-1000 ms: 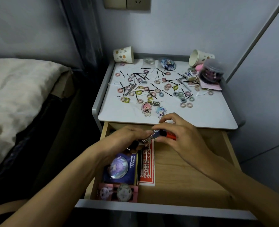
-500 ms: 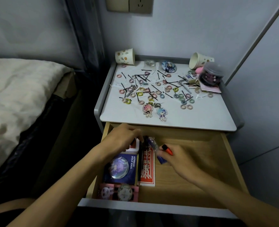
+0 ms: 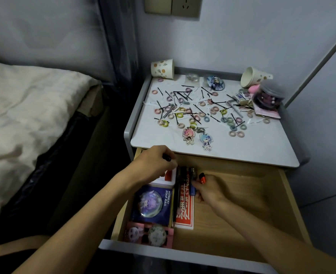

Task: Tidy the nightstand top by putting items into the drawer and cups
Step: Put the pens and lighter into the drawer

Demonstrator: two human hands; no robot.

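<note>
The wooden drawer (image 3: pixel 242 204) is pulled out below the white nightstand top (image 3: pixel 242 147). My left hand (image 3: pixel 155 163) is at the drawer's back left corner, closed around a small black object (image 3: pixel 166 157). My right hand (image 3: pixel 209 191) is inside the drawer, holding an orange-tipped lighter (image 3: pixel 202 177), with its fingertips on a blue lighter (image 3: pixel 192 189) beside a red booklet (image 3: pixel 184 210). Two paper cups lie on their sides at the back: a left cup (image 3: pixel 162 68) and a right cup (image 3: pixel 254 76). Hair ties (image 3: pixel 233 125), bobby pins (image 3: pixel 183 93) and two character keychains (image 3: pixel 189 135) are scattered on top.
The drawer's left side holds a blue badge card (image 3: pixel 152 204), a pink card with badges (image 3: pixel 149 234) and black pens (image 3: pixel 178 186). A dark jar (image 3: pixel 268 95) and a round badge (image 3: pixel 214 83) stand at the back. A bed (image 3: pixel 25 115) is on the left, and a wall on the right.
Both hands dropped from above the drawer's front into it and parted. The left hand moved to the back left corner. The right hand brought the lighters down beside the red booklet.
</note>
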